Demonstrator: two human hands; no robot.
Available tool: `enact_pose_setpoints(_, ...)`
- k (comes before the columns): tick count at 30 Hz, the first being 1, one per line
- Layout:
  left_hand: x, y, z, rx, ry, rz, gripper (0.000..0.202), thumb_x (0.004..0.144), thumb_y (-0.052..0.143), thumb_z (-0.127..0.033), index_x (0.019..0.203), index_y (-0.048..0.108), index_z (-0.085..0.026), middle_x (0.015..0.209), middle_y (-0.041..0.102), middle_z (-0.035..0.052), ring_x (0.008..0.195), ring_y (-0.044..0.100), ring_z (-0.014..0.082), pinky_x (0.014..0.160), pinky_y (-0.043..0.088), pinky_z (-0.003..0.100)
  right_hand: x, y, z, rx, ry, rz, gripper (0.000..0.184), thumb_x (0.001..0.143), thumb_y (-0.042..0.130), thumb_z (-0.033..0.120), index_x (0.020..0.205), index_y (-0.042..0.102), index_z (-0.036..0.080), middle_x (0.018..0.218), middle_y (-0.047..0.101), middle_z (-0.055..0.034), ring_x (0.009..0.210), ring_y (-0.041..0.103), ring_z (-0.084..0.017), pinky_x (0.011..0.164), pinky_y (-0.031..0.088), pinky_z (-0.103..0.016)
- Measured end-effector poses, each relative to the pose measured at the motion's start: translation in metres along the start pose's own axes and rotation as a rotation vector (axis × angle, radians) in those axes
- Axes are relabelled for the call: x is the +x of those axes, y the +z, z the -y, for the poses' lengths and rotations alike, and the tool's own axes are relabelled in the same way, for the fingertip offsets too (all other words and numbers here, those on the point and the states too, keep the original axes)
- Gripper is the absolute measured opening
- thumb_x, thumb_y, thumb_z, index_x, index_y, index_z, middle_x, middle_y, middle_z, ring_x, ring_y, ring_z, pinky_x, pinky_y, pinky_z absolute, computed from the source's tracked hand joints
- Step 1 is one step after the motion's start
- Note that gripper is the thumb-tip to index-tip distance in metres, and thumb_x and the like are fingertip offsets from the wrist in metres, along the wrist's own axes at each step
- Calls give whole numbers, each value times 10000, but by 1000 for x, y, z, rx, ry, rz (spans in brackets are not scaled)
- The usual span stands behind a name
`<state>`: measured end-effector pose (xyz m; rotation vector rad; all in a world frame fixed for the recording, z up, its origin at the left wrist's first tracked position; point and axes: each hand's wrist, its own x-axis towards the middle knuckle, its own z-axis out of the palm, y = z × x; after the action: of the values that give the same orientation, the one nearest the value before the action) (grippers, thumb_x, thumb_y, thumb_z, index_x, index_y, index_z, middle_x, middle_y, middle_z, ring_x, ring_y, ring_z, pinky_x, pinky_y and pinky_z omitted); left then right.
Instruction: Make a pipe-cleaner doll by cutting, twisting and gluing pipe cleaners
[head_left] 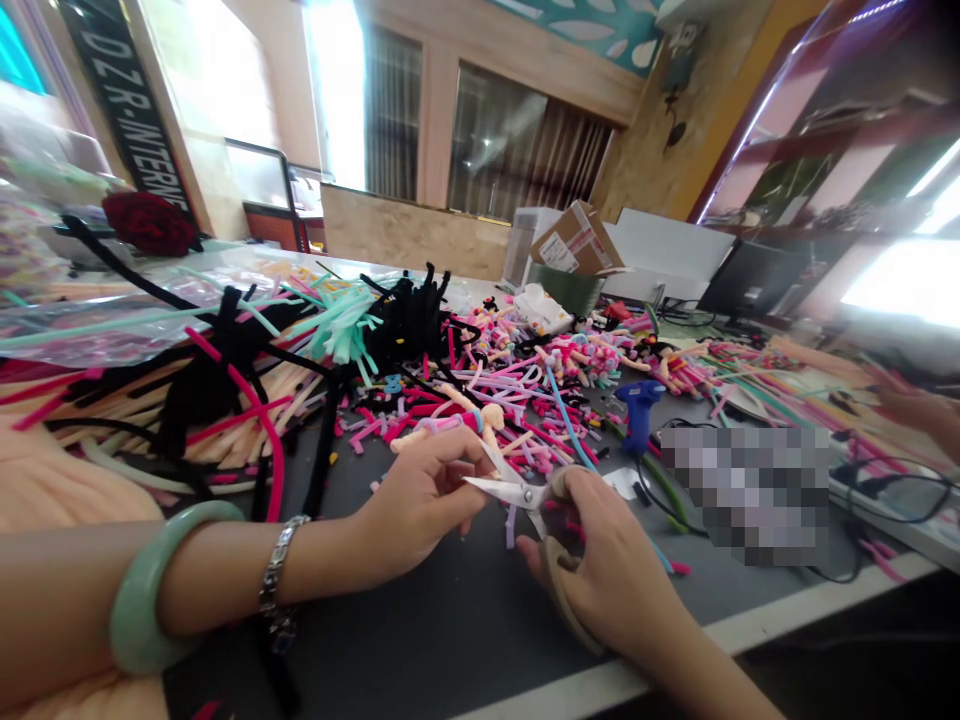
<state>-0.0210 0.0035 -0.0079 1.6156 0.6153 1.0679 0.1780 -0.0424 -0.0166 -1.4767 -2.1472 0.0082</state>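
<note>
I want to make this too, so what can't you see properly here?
Head view, all four:
Pixelated patch: hides whatever lies on the table there.
Scissors: handles mostly wrapped by the right hand.
Pastel fuzzy piece: partly behind fingers of the left hand.
Another person's hand: blurred, cut off by the right edge.

One head-worn camera looks forward and down from the near edge of the table (450,630) — close above the left hand (420,500) and right hand (611,575) — facing the windows (517,140).
</note>
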Motion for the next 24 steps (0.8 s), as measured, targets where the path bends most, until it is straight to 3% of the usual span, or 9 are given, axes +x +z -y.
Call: enact_pose_setpoints(24,1,-4,9,45,-62,7,35,750,562,-163,759,531,-152,594,476,-55,449,461,52,436,388,161,1,4,-3,26,12,19,183,753,589,288,771,422,215,754,543,-27,693,505,-195,605,397,-296)
